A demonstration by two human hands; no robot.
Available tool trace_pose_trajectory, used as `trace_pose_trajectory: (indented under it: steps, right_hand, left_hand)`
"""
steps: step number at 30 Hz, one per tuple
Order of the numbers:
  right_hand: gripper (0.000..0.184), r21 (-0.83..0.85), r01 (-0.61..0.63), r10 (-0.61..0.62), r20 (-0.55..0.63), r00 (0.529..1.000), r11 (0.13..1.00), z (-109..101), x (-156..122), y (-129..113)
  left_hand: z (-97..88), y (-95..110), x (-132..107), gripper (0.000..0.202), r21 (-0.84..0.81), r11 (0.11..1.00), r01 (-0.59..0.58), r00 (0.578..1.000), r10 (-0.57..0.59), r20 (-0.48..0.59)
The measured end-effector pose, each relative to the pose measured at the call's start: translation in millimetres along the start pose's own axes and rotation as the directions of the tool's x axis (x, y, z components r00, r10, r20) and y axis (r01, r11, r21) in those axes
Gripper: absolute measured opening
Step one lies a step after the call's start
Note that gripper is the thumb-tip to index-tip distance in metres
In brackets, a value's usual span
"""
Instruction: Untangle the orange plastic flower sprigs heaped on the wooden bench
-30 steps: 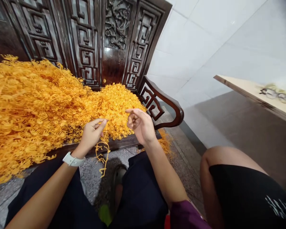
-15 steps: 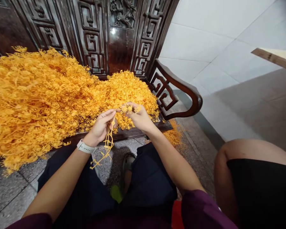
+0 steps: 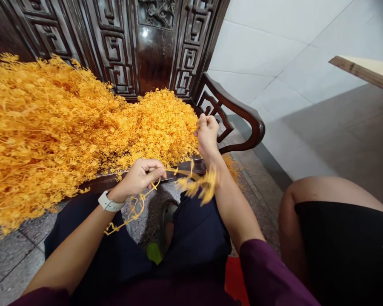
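My left hand [image 3: 142, 175] is closed in a pinch on a thin orange plastic sprig [image 3: 132, 211] that hangs down over my lap. A blurred tuft of orange pieces [image 3: 200, 185] sits at the sprig's right end, below my right forearm. My right hand [image 3: 207, 132] is closed at the right edge of the big heap of orange plastic sprigs [image 3: 60, 131]; what its fingers grip is hidden. The heap covers the seat of a dark carved wooden bench [image 3: 230, 108]. A white watch [image 3: 109, 202] is on my left wrist.
The bench's curved armrest [image 3: 242, 114] stands right of my right hand. Another person's bare knee and black shorts [image 3: 332, 229] are at the right. A wooden board edge [image 3: 364, 72] juts in at the upper right. Loose orange bits [image 3: 231, 168] lie on the stone floor.
My right hand has left my left hand and moved up and right to the heap's edge. My left hand has dropped a little, still pinching the sprig, whose end now trails rightward.
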State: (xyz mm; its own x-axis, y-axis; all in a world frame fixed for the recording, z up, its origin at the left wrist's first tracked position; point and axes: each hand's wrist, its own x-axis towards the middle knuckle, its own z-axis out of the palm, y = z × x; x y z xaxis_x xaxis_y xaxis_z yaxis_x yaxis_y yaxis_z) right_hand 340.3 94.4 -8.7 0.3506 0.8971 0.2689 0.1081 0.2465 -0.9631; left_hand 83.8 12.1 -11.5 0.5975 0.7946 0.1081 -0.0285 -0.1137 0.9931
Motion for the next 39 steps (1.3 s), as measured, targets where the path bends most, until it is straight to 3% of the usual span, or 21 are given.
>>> trace_pose_trajectory:
  steps: [2, 3, 4, 5, 6, 8, 9, 10, 11, 12, 13, 14, 16, 17, 18, 20, 23, 28, 34, 36, 39]
  right_hand:
    - [0.045, 0.036, -0.063, 0.064, -0.012, 0.998, 0.997, -14.1, 4.5, -0.9]
    - [0.044, 0.035, -0.090, 0.086, 0.095, 0.992, 0.995, -18.9, 1.4, -5.2]
    - [0.042, 0.006, -0.109, 0.102, 0.296, 0.950, 0.994, -21.9, -4.7, -12.1]
    - [0.039, -0.036, -0.108, 0.111, 0.518, 0.848, 0.993, -23.3, -13.3, -21.1]
    - [0.036, -0.073, -0.092, 0.117, 0.725, 0.678, 0.993, -23.1, -23.3, -31.8]
    - [0.032, -0.099, -0.056, 0.109, 0.975, 0.196, 0.993, -19.7, -43.7, -55.0]
    - [0.031, -0.088, -0.055, 0.086, 0.995, -0.047, 0.995, -16.9, -52.3, -65.7]
    - [0.032, -0.063, -0.065, 0.046, 0.969, -0.243, 0.996, -13.8, -58.9, -74.9]
    - [0.033, -0.023, -0.088, -0.009, 0.936, -0.351, 0.996, -10.5, -62.9, -81.6]
    - [0.035, 0.032, -0.121, -0.069, 0.945, -0.321, 0.992, -7.1, -63.9, -85.5]
    - [0.036, 0.099, -0.151, -0.125, 0.977, -0.172, 0.984, -3.4, -62.1, -86.5]
    - [0.038, 0.173, -0.161, -0.166, 0.985, 0.057, 0.972, 0.4, -57.8, -84.5]
    - [0.048, 0.265, -0.157, -0.143, 0.830, 0.539, 0.951, 8.3, -44.1, -73.7]
    - [0.051, 0.283, -0.179, -0.083, 0.716, 0.694, 0.942, 12.0, -36.8, -66.5]
    - [0.052, 0.291, -0.231, -0.004, 0.631, 0.776, 0.928, 15.2, -30.4, -59.1]
    - [0.047, 0.291, -0.394, 0.184, 0.551, 0.814, 0.872, 19.5, -23.4, -46.9]
    - [0.032, 0.284, -0.523, 0.320, 0.535, 0.782, 0.804, 19.9, -27.5, -42.0]
    - [0.022, 0.355, -0.462, 0.258, 0.492, 0.832, 0.813, 12.2, -39.5, -55.7]
    - [0.031, 0.384, -0.450, 0.322, 0.354, 0.878, 0.806, 8.0, -35.8, -49.8]
    - [0.035, 0.357, -0.435, 0.309, 0.358, 0.881, 0.827, 8.5, -36.1, -47.1]
    - [0.037, 0.253, -0.428, 0.288, 0.447, 0.847, 0.868, 11.7, -40.8, -46.0]
  left_hand:
    - [-1.6, -3.4, 2.7, 0.039, -0.067, 0.998, -0.006, 0.996, 0.000, -0.085]
    - [-4.3, -5.2, 5.9, 0.037, -0.136, 0.990, -0.026, 0.987, 0.004, -0.160]
    - [-8.2, -6.6, 9.7, 0.035, -0.219, 0.974, -0.060, 0.970, 0.005, -0.241]
    - [-13.3, -7.2, 13.5, 0.031, -0.313, 0.944, -0.101, 0.949, -0.003, -0.314]
    - [-19.1, -7.0, 16.7, 0.028, -0.414, 0.899, -0.141, 0.930, -0.024, -0.368]
    - [-31.5, -4.8, 20.2, 0.022, -0.604, 0.775, -0.185, 0.911, -0.096, -0.402]
    - [-37.2, -3.5, 20.4, 0.020, -0.679, 0.710, -0.187, 0.910, -0.136, -0.392]
    - [-42.1, -2.3, 19.9, 0.019, -0.736, 0.652, -0.180, 0.910, -0.174, -0.377]
    - [-46.1, -1.5, 18.9, 0.018, -0.776, 0.607, -0.171, 0.908, -0.209, -0.364]
    - [-49.0, -1.2, 18.0, 0.018, -0.801, 0.575, -0.165, 0.903, -0.239, -0.357]
    - [-50.9, -1.4, 17.3, 0.019, -0.816, 0.556, -0.160, 0.897, -0.263, -0.355]
    - [-51.8, -1.8, 17.0, 0.020, -0.823, 0.547, -0.155, 0.892, -0.281, -0.355]
    - [-51.3, -2.9, 17.9, 0.021, -0.820, 0.553, -0.149, 0.885, -0.296, -0.360]
    - [-50.1, -3.3, 18.8, 0.021, -0.813, 0.564, -0.144, 0.883, -0.298, -0.364]
    - [-48.3, -3.6, 19.8, 0.021, -0.805, 0.576, -0.139, 0.881, -0.299, -0.366]
    - [-44.0, -3.9, 21.4, 0.022, -0.792, 0.598, -0.120, 0.881, -0.304, -0.363]
    - [-36.9, -5.4, 22.0, 0.022, -0.782, 0.618, -0.081, 0.897, -0.296, -0.327]
    - [-27.6, -11.6, 21.6, 0.023, -0.692, 0.721, -0.039, 0.920, -0.245, -0.307]
    - [-20.3, -15.3, 19.8, 0.026, -0.485, 0.875, -0.011, 0.911, -0.191, -0.365]
    - [-18.2, -15.0, 19.4, 0.025, -0.438, 0.899, -0.013, 0.913, -0.168, -0.372]
    - [-14.9, -13.9, 19.5, 0.025, -0.371, 0.928, -0.020, 0.919, -0.129, -0.372]
